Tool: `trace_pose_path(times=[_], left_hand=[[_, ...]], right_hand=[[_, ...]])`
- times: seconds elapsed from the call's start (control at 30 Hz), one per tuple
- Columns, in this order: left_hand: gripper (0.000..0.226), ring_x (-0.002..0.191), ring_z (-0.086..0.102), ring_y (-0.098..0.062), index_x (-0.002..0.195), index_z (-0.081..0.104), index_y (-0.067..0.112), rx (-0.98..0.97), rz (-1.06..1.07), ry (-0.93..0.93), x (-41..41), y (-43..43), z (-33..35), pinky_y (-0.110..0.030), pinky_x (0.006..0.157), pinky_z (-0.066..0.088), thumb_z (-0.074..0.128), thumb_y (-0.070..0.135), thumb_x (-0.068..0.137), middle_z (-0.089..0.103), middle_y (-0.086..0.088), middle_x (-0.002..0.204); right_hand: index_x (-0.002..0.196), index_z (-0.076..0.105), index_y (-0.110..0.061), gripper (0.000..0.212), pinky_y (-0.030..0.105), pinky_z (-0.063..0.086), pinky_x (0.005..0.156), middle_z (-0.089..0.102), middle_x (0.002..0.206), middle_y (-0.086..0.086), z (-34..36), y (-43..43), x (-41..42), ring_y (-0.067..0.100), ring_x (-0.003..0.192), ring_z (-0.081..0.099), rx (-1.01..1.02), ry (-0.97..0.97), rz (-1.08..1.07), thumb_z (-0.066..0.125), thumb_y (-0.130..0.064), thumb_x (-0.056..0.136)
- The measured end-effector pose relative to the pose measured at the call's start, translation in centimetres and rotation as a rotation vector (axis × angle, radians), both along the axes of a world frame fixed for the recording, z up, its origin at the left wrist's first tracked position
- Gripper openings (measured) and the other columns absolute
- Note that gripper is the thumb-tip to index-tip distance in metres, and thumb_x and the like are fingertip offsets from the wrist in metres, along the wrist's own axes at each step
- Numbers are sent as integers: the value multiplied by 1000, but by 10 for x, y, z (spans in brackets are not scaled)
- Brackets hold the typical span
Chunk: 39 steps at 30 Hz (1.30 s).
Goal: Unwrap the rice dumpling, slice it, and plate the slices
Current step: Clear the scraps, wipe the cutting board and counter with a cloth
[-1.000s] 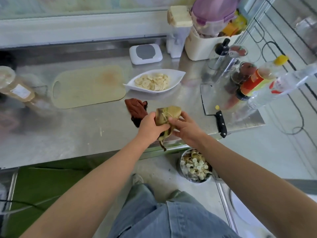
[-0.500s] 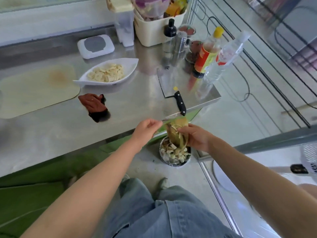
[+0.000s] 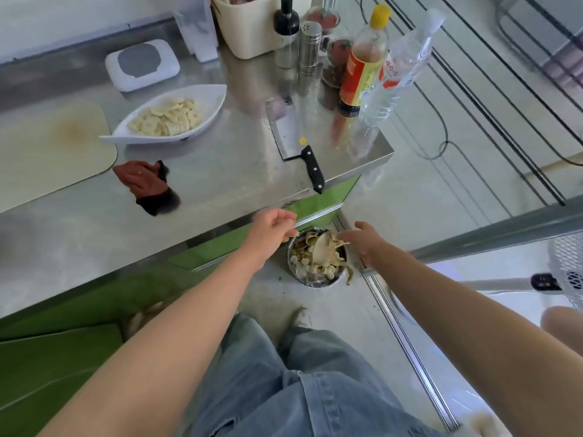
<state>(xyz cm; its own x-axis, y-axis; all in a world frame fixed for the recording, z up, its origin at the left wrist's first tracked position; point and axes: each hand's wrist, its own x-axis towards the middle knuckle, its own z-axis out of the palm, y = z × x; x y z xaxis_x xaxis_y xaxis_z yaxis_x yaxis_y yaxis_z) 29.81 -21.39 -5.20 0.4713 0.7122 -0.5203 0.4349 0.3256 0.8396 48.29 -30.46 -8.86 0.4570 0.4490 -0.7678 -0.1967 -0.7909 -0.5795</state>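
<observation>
The steel counter (image 3: 220,171) ran across the far side of the room, a pale cutting board (image 3: 47,146) at its left end. Right of that stood a white plate (image 3: 208,96) of pale round slices, and nearer, a crumpled brown cloth (image 3: 142,182). Further right lay a cleaver (image 3: 293,137), its black handle pointing over the near edge, with sauce bottles (image 3: 362,67) beyond it. Below the counter's edge, the person's left hand (image 3: 273,227) hung just beside the left rim of a metal scrap bowl (image 3: 310,280) on the floor. Its fingers were curled in toward the thumb, but whether they pinched a string or nothing I could not tell. In the bowl, among peelings, lay a long pale wrapper leaf (image 3: 321,249), its length running near to far. The right hand (image 3: 362,242) was the closer one, reaching in from the right with fingers (image 3: 345,237) straight and spread, tips at the leaf and gripping nothing. I could not pick out the rice dumpling as a whole in either hand or in the bowl. By my reckoning the unwrapping was under way, and any slicing would mean turning left, back to the board.
</observation>
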Motion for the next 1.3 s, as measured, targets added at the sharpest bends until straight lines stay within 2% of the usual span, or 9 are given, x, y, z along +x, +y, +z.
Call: trace_pose_path(times=[0.1, 0.17, 0.3, 0.47, 0.57, 0.7, 0.93, 1.13, 1.3], left_hand=[[19, 85, 68, -17, 107, 60, 9, -36, -3, -29, 5, -1, -1, -32, 83, 53, 44, 5, 98, 65, -7, 102], [21, 82, 68, -16, 110, 59, 6, -52, -1, -51, 9, -2, -1, -32, 82, 54, 42, 3, 98, 65, -7, 101], [23, 79, 67, -17, 114, 57, 3, -72, 16, -96, 15, -3, 1, -31, 79, 54, 40, 1, 98, 66, -5, 95], [23, 84, 67, -17, 112, 58, 4, -65, 26, -107, 18, -2, 0, -31, 82, 53, 41, 1, 97, 67, -4, 95], [23, 99, 63, -13, 111, 60, 9, -14, 11, -48, 18, 1, -5, -29, 91, 48, 45, 3, 96, 66, -1, 105], [23, 105, 56, -9, 111, 63, 14, 73, -18, 32, 17, 2, -11, -22, 93, 41, 50, 5, 94, 62, 4, 110], [23, 107, 57, -11, 111, 63, 12, 112, -71, 106, 11, 4, -16, -20, 93, 40, 48, 4, 95, 64, 1, 114], [21, 97, 61, -12, 98, 64, 20, 176, -60, 140, 5, 9, -19, -27, 92, 47, 50, 5, 94, 68, 2, 102], [15, 75, 64, -16, 91, 68, 22, 401, 81, 253, -28, 19, -12, -36, 74, 54, 55, 14, 92, 68, 6, 79]], right_hand=[[134, 48, -6, 48, 31, 48, 90, 55, 128, 10, 1, 3, -1, 23, 101, 56, 65, -50, 85, 61, -5, 88], [128, 55, -3, 39, 29, 55, 80, 62, 113, 7, 3, 4, -5, 19, 89, 61, 135, 27, 137, 58, -1, 89], [124, 57, -9, 37, 18, 52, 65, 66, 109, 3, 11, 10, -16, 12, 83, 64, 244, 150, 326, 58, 1, 88], [98, 66, -5, 11, 17, 46, 59, 67, 77, 3, 11, 16, -18, 10, 66, 60, 279, 59, 357, 64, -5, 87], [97, 69, -1, 14, 18, 49, 58, 68, 74, 4, 8, 17, -8, 10, 63, 60, 251, -39, 311, 69, -10, 85], [95, 75, -12, 17, 30, 53, 79, 73, 89, 4, 1, 15, 11, 17, 82, 67, 151, -284, 381, 75, -20, 80], [113, 69, -9, 27, 33, 47, 90, 68, 116, 9, -5, 24, 17, 24, 103, 64, 46, -489, 655, 57, -16, 91], [104, 74, -13, 22, 32, 49, 85, 70, 107, 5, -9, 30, 19, 21, 97, 64, 67, -574, 659, 58, -20, 91], [86, 73, -22, 22, 31, 53, 64, 70, 74, -3, 11, 46, -5, 15, 68, 65, 268, -422, 737, 56, -34, 93]])
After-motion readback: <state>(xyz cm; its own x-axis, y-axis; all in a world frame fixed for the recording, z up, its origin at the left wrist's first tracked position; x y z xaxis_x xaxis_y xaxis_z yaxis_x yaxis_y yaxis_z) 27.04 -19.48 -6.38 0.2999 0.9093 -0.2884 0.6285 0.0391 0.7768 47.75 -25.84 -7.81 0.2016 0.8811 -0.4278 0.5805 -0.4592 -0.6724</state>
